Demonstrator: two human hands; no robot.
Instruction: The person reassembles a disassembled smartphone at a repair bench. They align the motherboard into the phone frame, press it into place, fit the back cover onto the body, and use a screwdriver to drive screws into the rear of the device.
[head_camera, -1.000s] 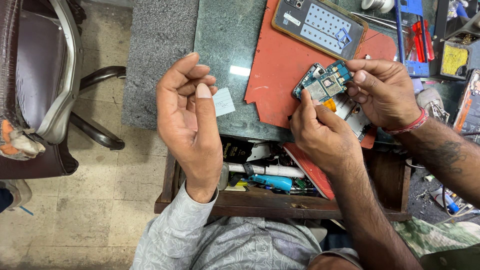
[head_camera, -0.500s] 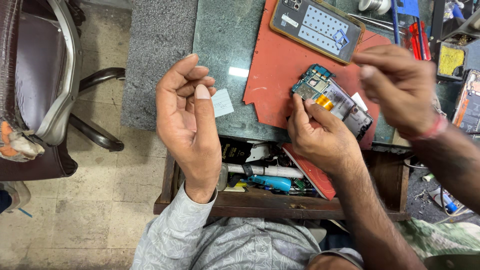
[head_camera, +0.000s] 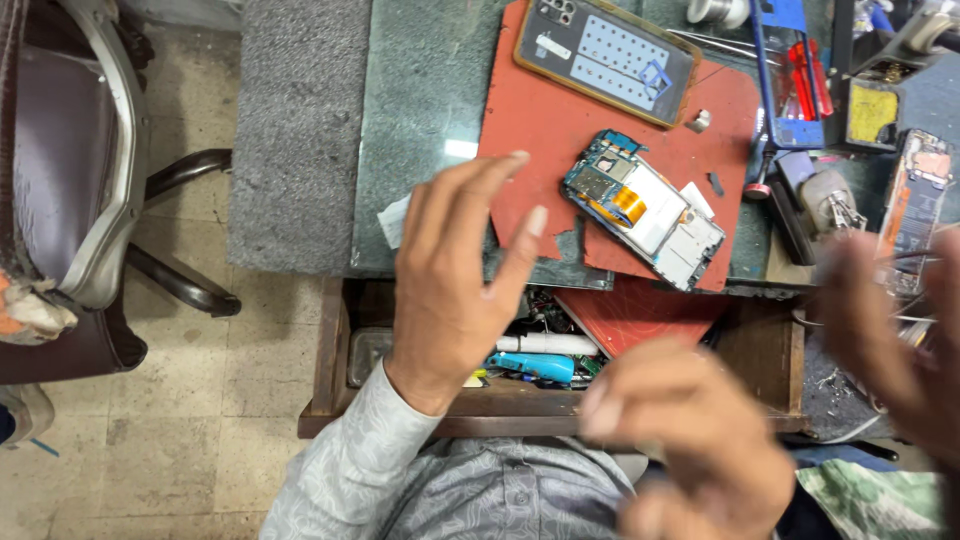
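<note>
Hovering with fingers apart: left hand (head_camera: 455, 290), empty, above the open drawer (head_camera: 330, 370); right hand (head_camera: 700, 440), blurred, near the opened phone (head_camera: 645, 210) lying on the red mat (head_camera: 530, 130).

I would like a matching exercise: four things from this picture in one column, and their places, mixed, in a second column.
Things:
1. opened phone
2. back cover
3. blue tool
4. chair

Places:
A. in the open drawer
B. on the floor, left of the desk
C. middle of the red mat
D. top edge of the red mat

Pairs: 1-C, 2-D, 3-A, 4-B
</note>
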